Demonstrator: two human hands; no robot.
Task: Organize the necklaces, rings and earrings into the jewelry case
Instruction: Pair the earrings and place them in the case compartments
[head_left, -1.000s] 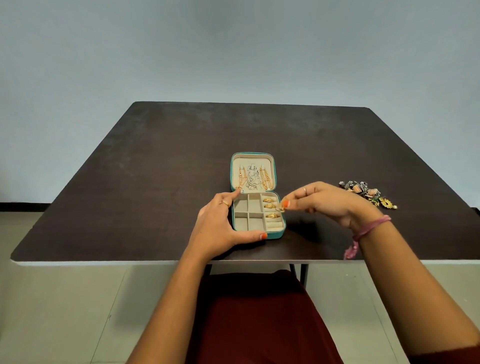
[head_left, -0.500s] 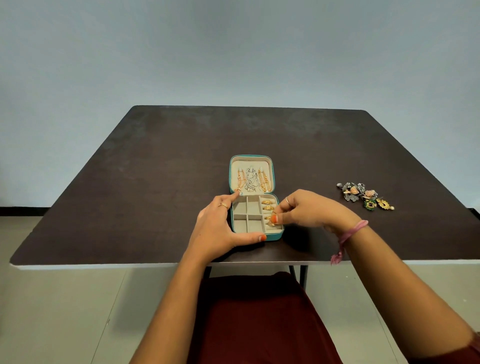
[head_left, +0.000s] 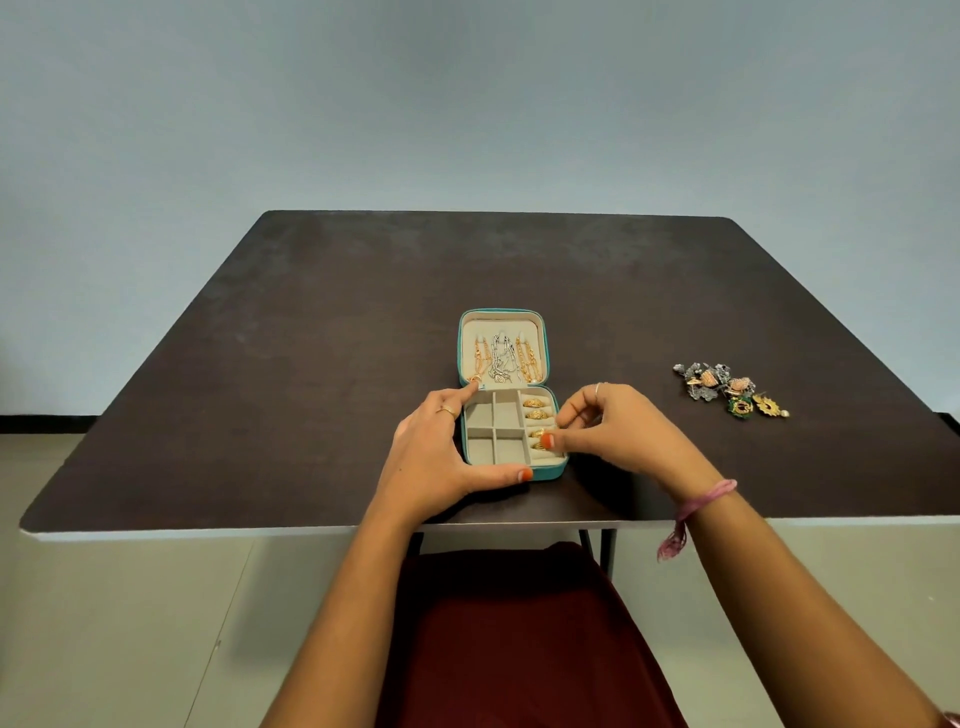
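Note:
A small teal jewelry case lies open near the table's front edge. Gold and silver necklaces hang in its raised lid. Several gold rings sit in the ring rolls at the tray's right side. My left hand grips the case's left side, thumb along its front edge, forefinger at the hinge. My right hand reaches over the ring rolls and pinches a gold ring between thumb and fingers, pressing it into a slot. A pile of earrings lies on the table to the right.
The dark brown table has a pale front edge. The four square compartments at the tray's left hold nothing. A pink thread band is on my right wrist. A grey wall stands behind the table.
My right hand has come down from above the case's right edge onto the ring rolls with the gold ring. My left hand has stayed on the case.

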